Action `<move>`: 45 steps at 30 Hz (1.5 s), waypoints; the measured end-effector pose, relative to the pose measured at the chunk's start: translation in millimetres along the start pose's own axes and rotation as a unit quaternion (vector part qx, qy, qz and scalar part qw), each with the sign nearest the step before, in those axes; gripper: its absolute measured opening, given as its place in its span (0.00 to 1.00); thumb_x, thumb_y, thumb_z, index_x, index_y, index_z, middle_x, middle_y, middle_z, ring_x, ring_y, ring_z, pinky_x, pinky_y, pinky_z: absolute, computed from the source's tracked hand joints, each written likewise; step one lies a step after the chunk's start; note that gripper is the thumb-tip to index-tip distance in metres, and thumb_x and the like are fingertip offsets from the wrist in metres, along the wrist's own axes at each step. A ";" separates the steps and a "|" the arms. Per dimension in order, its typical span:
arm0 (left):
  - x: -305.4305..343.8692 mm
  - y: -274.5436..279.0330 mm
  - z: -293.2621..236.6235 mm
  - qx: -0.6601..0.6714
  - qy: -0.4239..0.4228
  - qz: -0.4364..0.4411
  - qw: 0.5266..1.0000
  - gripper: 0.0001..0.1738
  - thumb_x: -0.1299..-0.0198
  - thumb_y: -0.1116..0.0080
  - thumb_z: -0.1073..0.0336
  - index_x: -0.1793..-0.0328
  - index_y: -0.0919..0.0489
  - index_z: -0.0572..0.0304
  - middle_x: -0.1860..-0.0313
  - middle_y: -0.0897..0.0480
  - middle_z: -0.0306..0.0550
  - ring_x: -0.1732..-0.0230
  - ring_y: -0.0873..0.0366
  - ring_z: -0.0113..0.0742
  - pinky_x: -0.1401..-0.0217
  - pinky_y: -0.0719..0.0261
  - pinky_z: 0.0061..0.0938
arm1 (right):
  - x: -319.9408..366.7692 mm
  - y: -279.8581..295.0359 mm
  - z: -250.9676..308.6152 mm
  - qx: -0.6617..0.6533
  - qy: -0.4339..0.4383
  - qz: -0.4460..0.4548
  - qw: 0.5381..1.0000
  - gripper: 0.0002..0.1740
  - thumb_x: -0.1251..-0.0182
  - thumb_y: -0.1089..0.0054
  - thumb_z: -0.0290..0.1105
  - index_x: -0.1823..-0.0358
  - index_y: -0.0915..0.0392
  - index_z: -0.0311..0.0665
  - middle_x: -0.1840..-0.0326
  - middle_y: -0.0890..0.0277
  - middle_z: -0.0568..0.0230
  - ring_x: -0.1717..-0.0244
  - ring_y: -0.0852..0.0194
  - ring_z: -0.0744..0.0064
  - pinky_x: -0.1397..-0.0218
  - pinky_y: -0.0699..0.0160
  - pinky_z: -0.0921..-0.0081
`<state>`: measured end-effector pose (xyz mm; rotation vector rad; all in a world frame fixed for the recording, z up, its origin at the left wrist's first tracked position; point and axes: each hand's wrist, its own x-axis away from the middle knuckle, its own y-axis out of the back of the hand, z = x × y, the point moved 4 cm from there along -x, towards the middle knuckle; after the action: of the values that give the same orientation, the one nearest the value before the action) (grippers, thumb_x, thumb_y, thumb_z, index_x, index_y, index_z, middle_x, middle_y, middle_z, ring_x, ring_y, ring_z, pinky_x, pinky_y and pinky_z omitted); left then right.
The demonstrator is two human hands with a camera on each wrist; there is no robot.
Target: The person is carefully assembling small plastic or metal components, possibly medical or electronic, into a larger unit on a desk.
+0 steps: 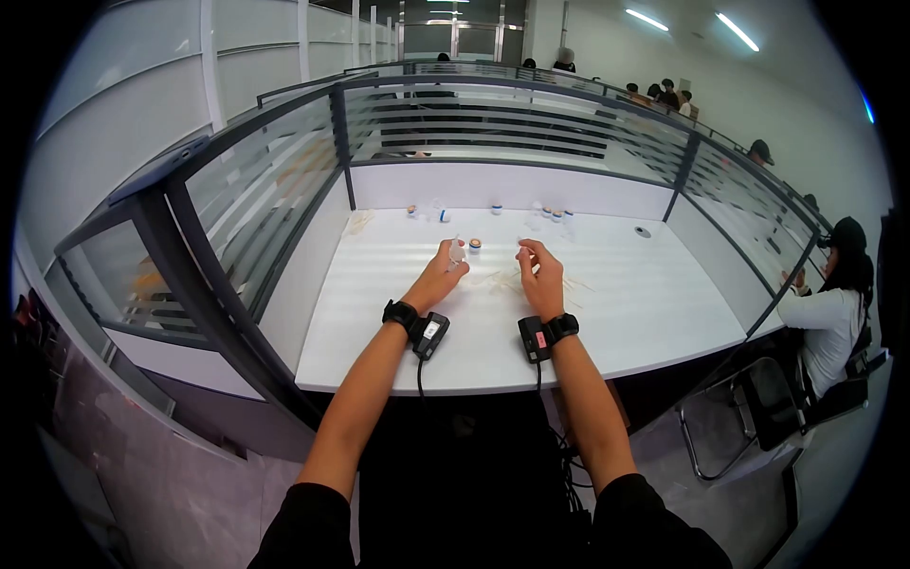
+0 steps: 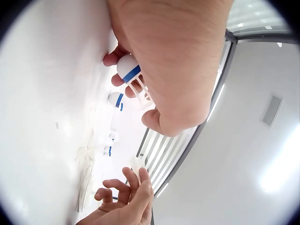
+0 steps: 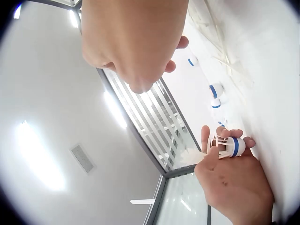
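Observation:
My left hand (image 1: 439, 277) grips a partly stripped shuttlecock (image 3: 238, 146) over the white table (image 1: 379, 332). Its rounded white head has a blue band, and bare quills stand out from it like a cage. A white feather vane (image 3: 190, 156) shows at the quill end in the right wrist view. Opposite, my right hand (image 1: 541, 280) is raised, its thumb and forefinger pinching a small white feather piece (image 2: 137, 164). Just beyond my left fingers stands another shuttlecock head (image 1: 475, 246). Loose pale quills (image 2: 84, 161) lie scattered between and beyond the hands.
Several shuttlecocks (image 1: 553, 213) line the table's back, with one (image 1: 444, 216) at the left. Pale scraps (image 1: 360, 222) lie in the far left corner. Partitions (image 1: 517, 180) enclose the table on three sides. A seated person (image 1: 834, 303) is beyond the right panel.

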<state>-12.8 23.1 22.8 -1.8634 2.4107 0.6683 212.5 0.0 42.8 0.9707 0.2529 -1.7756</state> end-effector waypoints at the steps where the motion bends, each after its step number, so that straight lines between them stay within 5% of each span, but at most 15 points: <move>1: -0.4 0.0 1.5 0.001 -0.005 -0.007 1.000 0.31 0.28 0.44 0.57 0.23 0.38 0.60 0.37 0.24 0.56 0.35 0.26 0.45 0.28 0.32 0.36 | 0.1 -0.4 -0.7 -0.007 0.000 0.000 1.000 0.13 0.24 0.40 0.32 0.46 0.16 0.33 0.58 0.12 0.50 0.71 0.18 0.66 0.63 0.20 0.69; 6: 0.8 -0.8 1.0 -0.004 -0.015 -0.023 1.000 0.31 0.26 0.48 0.57 0.20 0.40 0.56 0.35 0.26 0.56 0.32 0.29 0.45 0.26 0.35 0.36 | 0.2 -2.7 -4.6 -0.009 0.008 0.006 1.000 0.15 0.25 0.39 0.32 0.44 0.17 0.32 0.55 0.12 0.50 0.70 0.19 0.67 0.62 0.20 0.69; 9: 0.2 1.4 -2.2 -0.017 -0.008 0.000 1.000 0.37 0.27 0.49 0.56 0.19 0.44 0.67 0.24 0.30 0.66 0.23 0.33 0.53 0.20 0.38 0.39 | 0.5 -3.2 -5.7 -0.018 0.001 0.014 1.000 0.16 0.25 0.40 0.32 0.42 0.17 0.32 0.55 0.12 0.51 0.70 0.19 0.67 0.61 0.20 0.69; 39: -8.5 2.2 11.2 -0.043 -0.059 -0.044 0.996 0.27 0.26 0.43 0.57 0.28 0.30 0.67 0.40 0.20 0.53 0.39 0.23 0.40 0.34 0.28 0.33 | 1.2 -4.5 -11.7 -0.019 -0.008 0.037 0.999 0.22 0.32 0.48 0.23 0.38 0.19 0.31 0.53 0.11 0.56 0.66 0.19 0.68 0.58 0.21 0.70; 45: -7.8 2.3 10.0 -0.026 -0.033 -0.043 0.998 0.33 0.29 0.40 0.55 0.25 0.32 0.68 0.34 0.24 0.55 0.34 0.26 0.44 0.29 0.29 0.35 | 1.2 -7.4 -17.4 -0.024 0.012 0.024 0.999 0.18 0.27 0.49 0.21 0.39 0.19 0.32 0.53 0.11 0.54 0.67 0.18 0.63 0.59 0.21 0.69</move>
<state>-15.1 34.2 16.6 -1.9188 2.2792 0.7798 214.5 12.4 28.7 0.9558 0.2845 -1.7087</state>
